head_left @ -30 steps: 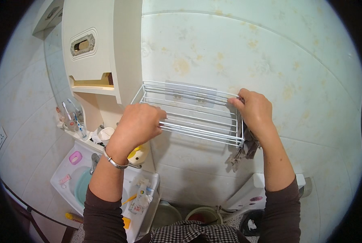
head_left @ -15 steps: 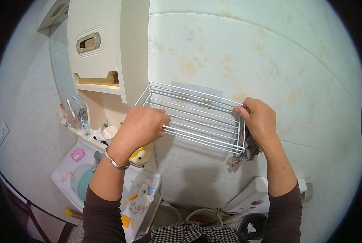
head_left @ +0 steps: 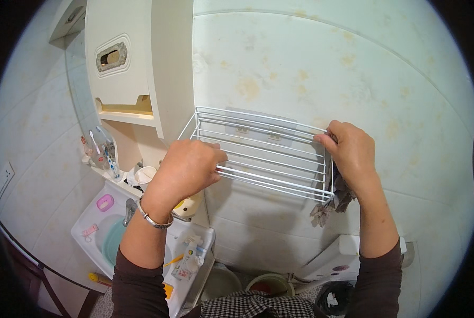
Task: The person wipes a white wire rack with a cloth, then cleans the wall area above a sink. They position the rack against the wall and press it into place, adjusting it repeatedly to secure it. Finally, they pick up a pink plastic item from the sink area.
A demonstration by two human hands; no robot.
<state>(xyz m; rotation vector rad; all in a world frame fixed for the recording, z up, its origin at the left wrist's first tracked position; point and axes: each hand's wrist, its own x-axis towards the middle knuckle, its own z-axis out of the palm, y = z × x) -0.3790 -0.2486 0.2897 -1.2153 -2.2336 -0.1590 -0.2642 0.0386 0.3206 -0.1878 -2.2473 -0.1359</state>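
Observation:
A white wire rack (head_left: 269, 159) is held up in front of the tiled wall, between my two hands. My left hand (head_left: 192, 161) is closed around the rack's near left rails. On the far right corner, my right hand (head_left: 352, 153) grips the upper rail, thumb on the inner side. A crumpled grey cloth (head_left: 335, 199) hangs by the rack's right end, below my right hand; whether that hand holds it too is hidden. Behind the rack, a clear adhesive plate with hooks (head_left: 258, 127) is fixed on the wall.
A white cabinet (head_left: 173, 63) juts out left of the rack. Below are a sink counter (head_left: 86, 225) with a teal basin (head_left: 111, 241), a pink soap dish (head_left: 105, 202) and toothbrushes (head_left: 94, 140). Lower down stand buckets (head_left: 271, 283), a toilet tank (head_left: 332, 259) and a black bin (head_left: 335, 297).
The rack's right end and my right hand have shifted slightly right in the picture. Both hands keep their hold, and the view has moved a little.

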